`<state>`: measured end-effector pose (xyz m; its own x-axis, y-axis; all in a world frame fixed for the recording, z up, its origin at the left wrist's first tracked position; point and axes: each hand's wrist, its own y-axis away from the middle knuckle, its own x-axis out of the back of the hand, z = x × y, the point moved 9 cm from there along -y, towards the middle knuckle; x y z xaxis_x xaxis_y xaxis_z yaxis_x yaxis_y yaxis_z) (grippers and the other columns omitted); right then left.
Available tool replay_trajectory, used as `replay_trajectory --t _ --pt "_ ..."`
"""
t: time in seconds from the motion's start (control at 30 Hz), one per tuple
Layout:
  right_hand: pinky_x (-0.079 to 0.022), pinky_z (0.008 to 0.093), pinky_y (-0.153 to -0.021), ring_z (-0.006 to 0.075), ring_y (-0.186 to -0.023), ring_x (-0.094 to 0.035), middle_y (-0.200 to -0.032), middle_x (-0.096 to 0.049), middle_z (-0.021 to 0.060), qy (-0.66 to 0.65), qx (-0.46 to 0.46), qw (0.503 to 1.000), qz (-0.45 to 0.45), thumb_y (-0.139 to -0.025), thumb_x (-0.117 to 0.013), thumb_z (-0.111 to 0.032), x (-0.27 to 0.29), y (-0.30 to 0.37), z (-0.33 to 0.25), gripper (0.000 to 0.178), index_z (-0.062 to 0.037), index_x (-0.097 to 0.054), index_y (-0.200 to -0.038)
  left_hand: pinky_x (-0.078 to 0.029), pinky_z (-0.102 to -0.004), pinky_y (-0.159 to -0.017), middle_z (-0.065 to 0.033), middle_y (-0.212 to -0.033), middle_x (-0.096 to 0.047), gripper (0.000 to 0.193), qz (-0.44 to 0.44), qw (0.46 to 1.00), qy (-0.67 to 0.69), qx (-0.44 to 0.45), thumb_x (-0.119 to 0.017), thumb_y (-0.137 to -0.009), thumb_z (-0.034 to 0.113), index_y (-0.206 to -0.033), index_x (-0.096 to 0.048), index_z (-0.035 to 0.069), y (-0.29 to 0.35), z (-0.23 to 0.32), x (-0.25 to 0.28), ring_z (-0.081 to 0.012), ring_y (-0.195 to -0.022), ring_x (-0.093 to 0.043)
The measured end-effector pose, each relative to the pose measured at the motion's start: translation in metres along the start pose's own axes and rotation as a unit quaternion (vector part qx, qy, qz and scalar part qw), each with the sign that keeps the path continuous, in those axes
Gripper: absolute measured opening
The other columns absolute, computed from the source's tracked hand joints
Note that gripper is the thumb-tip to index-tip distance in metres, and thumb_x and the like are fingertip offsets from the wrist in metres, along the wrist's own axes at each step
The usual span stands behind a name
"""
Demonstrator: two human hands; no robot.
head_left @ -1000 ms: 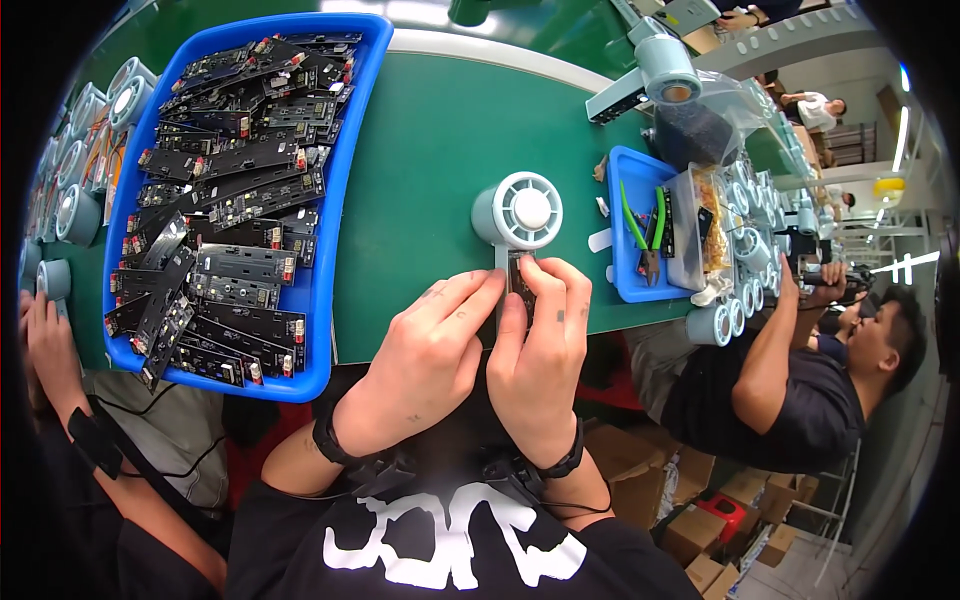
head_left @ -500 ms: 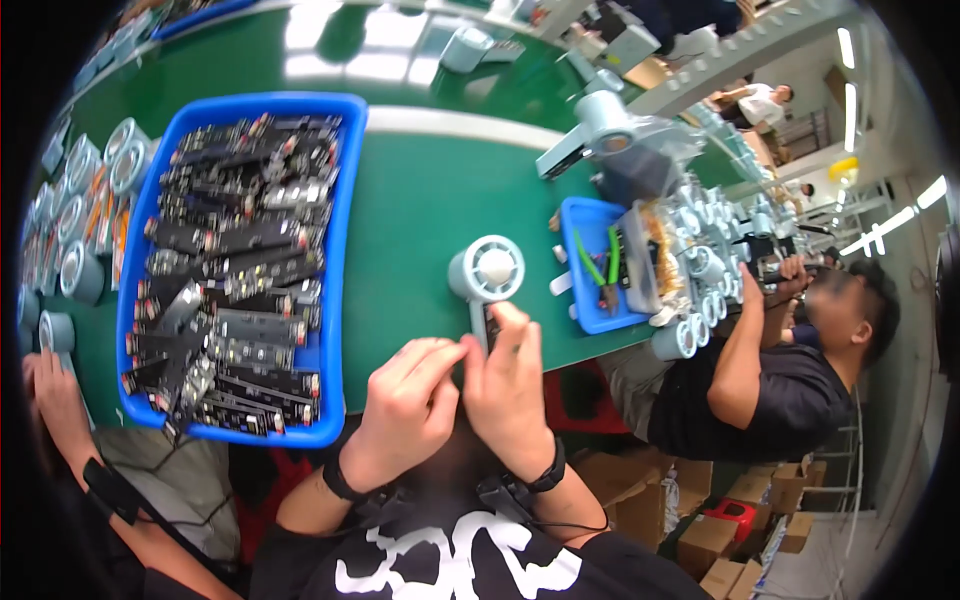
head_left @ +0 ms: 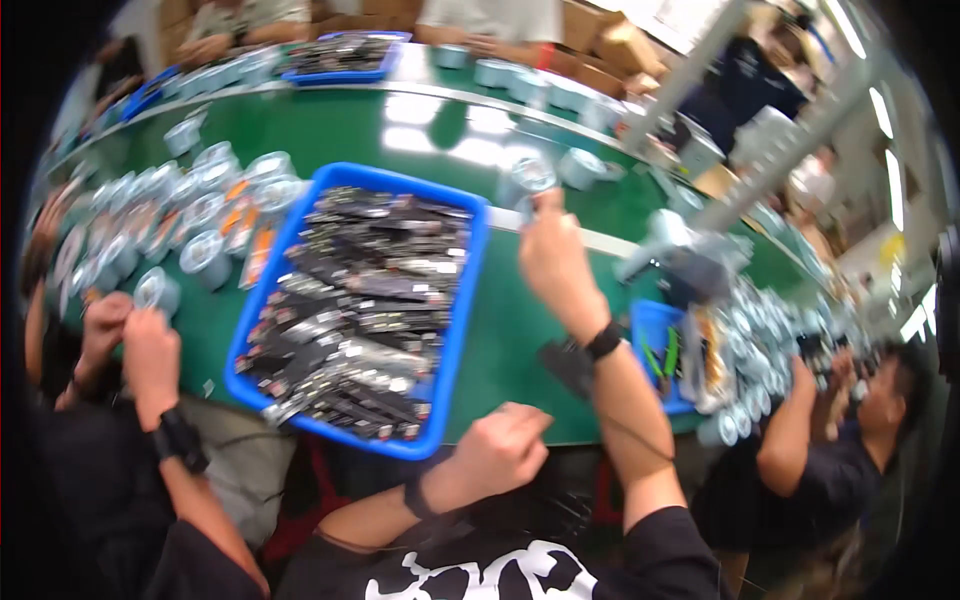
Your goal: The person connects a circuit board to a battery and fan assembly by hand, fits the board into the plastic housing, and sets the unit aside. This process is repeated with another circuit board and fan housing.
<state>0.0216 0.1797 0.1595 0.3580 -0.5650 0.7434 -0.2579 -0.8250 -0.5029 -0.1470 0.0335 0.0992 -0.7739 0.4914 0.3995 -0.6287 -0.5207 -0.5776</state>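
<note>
My right hand (head_left: 562, 262) reaches far forward, its fingers closed round a light blue handheld fan (head_left: 533, 176) by the lower part. The round fan head points away from me, over the far green surface. Close to my body, my left hand (head_left: 498, 450) is closed with fingertips pressed together; what they hold, if anything, cannot be made out. Left of it, a blue tray (head_left: 236, 362) is heaped with black circuit-board strips (head_left: 370, 290). A second light blue fan (head_left: 580, 168) lies just right of the held one.
Many light blue fan parts (head_left: 205, 258) stand left of the tray, where a co-worker's hands (head_left: 150, 350) work. At right sits a small blue bin (head_left: 652, 325) with green-handled pliers (head_left: 668, 352), beside piled fan parts (head_left: 770, 335) and another co-worker (head_left: 850, 440).
My right hand has carried the fan forward and away from me. My left hand has come off it and stays near my body. The view has swung, so the tray appears further right.
</note>
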Motion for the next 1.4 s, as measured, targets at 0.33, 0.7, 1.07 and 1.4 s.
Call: replay_trajectory --t 0.33,0.7,1.07,1.4 --pt "-0.049 0.0623 -0.081 0.0555 -0.090 -0.063 -0.100 -0.067 0.0336 0.087 0.071 0.994 0.000 -0.090 -0.057 -0.004 -0.102 -0.134 0.084 0.042 0.0061 -0.036 -0.125 -0.056 -0.0397 -0.076 -0.0144 -0.093 -0.068 0.013 0.028 0.999 0.030 -0.012 -0.066 -0.084 0.004 -0.096 -0.067 -0.002 0.035 0.013 0.027 -0.0317 -0.083 -0.068" --pt "-0.048 0.0498 -0.098 0.0441 -0.110 -0.061 -0.122 -0.064 0.0286 0.176 0.194 0.963 0.057 -0.086 -0.075 -0.022 -0.079 -0.134 -0.054 0.056 0.0058 -0.054 -0.129 -0.053 -0.0397 -0.066 -0.0100 -0.076 -0.055 0.022 0.006 0.995 0.086 -0.040 -0.069 -0.093 0.014 -0.078 -0.057 0.003 0.046 0.004 0.033 -0.0279 -0.071 -0.061" --pt "-0.051 0.0606 -0.098 0.0563 -0.126 -0.052 -0.147 -0.039 0.0363 0.016 0.117 0.954 -0.275 -0.091 -0.066 -0.031 -0.254 -0.104 -0.304 0.064 -0.0128 -0.045 -0.148 -0.055 -0.0418 -0.075 -0.0152 -0.085 -0.061 0.017 -0.015 0.997 0.071 -0.009 -0.061 -0.094 0.014 -0.086 -0.062 -0.001 0.047 0.026 0.044 -0.0324 -0.081 -0.064" --pt "-0.058 0.0549 -0.086 0.0526 -0.107 -0.066 -0.139 -0.042 0.0358 -0.016 0.134 0.956 -0.262 -0.089 -0.059 -0.018 -0.254 -0.109 -0.295 0.048 -0.0079 -0.053 -0.136 -0.056 -0.0439 -0.073 -0.0168 -0.088 -0.064 0.017 -0.044 0.997 0.055 -0.017 -0.063 -0.092 0.016 -0.092 -0.065 -0.002 0.052 0.036 0.033 -0.0336 -0.086 -0.066"
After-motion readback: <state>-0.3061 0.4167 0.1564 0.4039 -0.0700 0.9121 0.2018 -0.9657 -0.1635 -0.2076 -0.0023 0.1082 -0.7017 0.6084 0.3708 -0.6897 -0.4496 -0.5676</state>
